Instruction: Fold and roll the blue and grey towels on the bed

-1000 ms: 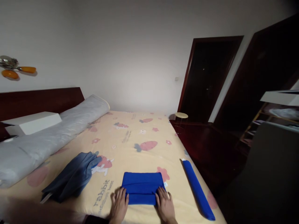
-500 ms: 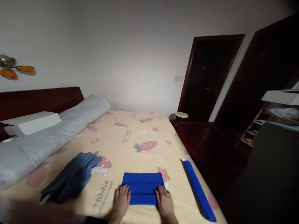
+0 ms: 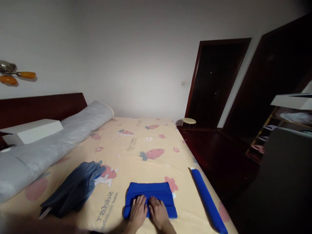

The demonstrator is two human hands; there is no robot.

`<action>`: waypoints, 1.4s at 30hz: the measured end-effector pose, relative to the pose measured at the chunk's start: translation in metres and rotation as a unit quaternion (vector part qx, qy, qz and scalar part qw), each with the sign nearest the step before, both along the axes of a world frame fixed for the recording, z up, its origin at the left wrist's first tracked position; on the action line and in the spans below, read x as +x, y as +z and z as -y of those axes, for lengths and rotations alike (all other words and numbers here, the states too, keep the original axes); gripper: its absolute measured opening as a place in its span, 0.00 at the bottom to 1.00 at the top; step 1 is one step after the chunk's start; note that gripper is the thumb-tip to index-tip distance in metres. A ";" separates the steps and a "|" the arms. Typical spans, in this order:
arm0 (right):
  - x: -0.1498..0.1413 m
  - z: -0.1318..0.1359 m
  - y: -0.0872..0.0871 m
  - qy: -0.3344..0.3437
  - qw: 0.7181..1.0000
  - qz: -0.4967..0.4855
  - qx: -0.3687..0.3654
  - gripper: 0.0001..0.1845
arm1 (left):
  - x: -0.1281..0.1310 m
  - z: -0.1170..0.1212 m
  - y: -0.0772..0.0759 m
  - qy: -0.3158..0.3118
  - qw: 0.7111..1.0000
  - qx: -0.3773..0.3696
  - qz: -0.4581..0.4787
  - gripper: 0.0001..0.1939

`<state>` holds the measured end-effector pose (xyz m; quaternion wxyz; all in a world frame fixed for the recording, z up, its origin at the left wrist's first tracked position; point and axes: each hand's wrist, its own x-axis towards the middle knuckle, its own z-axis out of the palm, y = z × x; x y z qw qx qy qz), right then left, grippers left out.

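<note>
A folded bright blue cloth lies on the yellow printed bed sheet near the bed's front edge. My left hand and my right hand rest side by side on top of the cloth's near half, fingers stretched flat and pressing down, open. A second blue cloth, rolled into a long tube, lies along the bed's right edge. A crumpled grey-blue garment sits to the left of the folded cloth.
A long grey bolster runs along the dark wooden headboard at left, with a white box on it. Dark floor, a small round stool and a doorway are to the right; shelves stand at far right.
Both hands have moved from the cloth's outer near corners inward onto its middle, now lying side by side. The cloth looks pressed flatter.
</note>
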<state>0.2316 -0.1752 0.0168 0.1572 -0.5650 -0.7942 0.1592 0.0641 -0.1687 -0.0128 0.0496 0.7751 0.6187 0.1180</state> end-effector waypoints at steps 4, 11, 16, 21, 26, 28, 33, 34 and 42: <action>0.052 -0.009 -0.010 -0.129 0.990 0.054 0.001 0.26 | -0.048 0.001 0.008 0.020 0.999 0.019 -0.032 0.25; 0.055 -0.005 -0.003 -0.151 0.985 0.082 0.008 0.27 | -0.049 0.002 0.013 0.081 0.995 0.052 -0.039 0.24; -0.003 -0.002 0.016 0.036 0.999 0.009 -0.024 0.26 | -0.001 -0.005 0.009 -0.023 0.999 -0.043 0.010 0.26; 0.015 -0.011 0.010 -0.047 0.997 0.038 -0.046 0.27 | -0.027 -0.009 0.006 0.065 0.997 -0.033 -0.027 0.25; 0.064 -0.019 -0.004 -0.146 0.986 0.082 -0.021 0.28 | -0.080 -0.003 0.013 0.105 0.991 0.026 -0.074 0.24; 0.061 -0.018 -0.002 -0.151 0.986 0.074 -0.015 0.28 | -0.077 -0.003 0.017 0.100 0.992 0.037 -0.069 0.24; 0.006 -0.010 0.014 -0.011 0.999 0.009 -0.030 0.27 | -0.019 -0.008 0.018 0.009 1.000 0.002 0.005 0.25; -0.004 -0.009 0.017 0.018 0.999 -0.003 -0.034 0.27 | -0.007 -0.009 0.017 -0.020 1.000 -0.012 0.015 0.26; 0.037 -0.026 0.000 -0.104 0.993 0.043 -0.031 0.28 | -0.028 -0.020 0.017 0.071 0.996 -0.042 -0.042 0.28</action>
